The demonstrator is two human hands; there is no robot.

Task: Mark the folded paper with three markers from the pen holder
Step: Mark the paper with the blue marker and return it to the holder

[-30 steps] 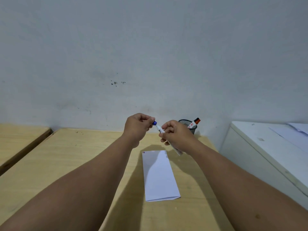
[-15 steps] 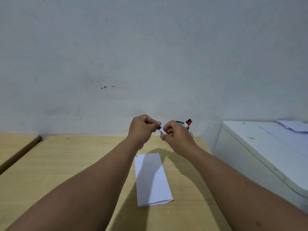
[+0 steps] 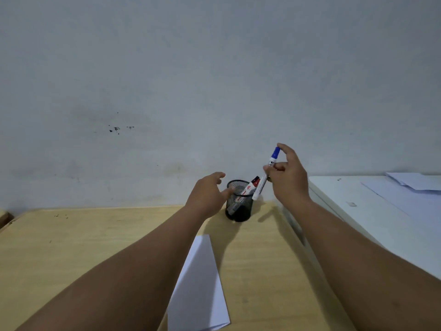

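Observation:
My right hand (image 3: 287, 180) holds a white marker with a blue cap (image 3: 266, 173) nearly upright, its lower end just above the rim of the black mesh pen holder (image 3: 238, 209). A red-capped marker (image 3: 250, 185) leans inside the holder. My left hand (image 3: 208, 194) has its fingers spread and holds nothing, touching or nearly touching the holder's left side. The folded white paper (image 3: 200, 287) lies on the wooden table (image 3: 71, 247) in front of the holder, partly under my left forearm.
A white cabinet (image 3: 372, 218) with loose sheets of paper (image 3: 412, 185) on top stands right of the table. A grey wall closes the far side just behind the holder. A second wooden surface edge shows at the far left.
My hands have parted: the cap is back on the blue marker, my right hand has carried it up and right over the holder, and my left hand has let go and reached to the holder.

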